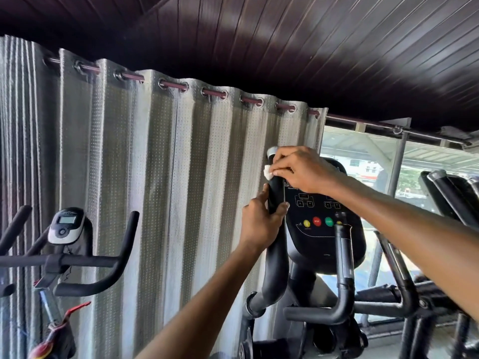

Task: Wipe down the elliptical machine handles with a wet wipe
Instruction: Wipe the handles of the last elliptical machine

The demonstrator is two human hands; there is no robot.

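Wiping: right hand (300, 169) pinched wet wipe (267, 172) against elliptical handle (276, 193) near its capped top; left hand (259, 224) gripped the handle just below (steadying it). Judged best: wrap fully, draw downward.

On handle (276, 193) — right hand (300, 169), wipe (267, 172)

You can read only "STOP" on the red button (316, 221), at four o'clock; the console (324, 244) shows other print, all blurred.
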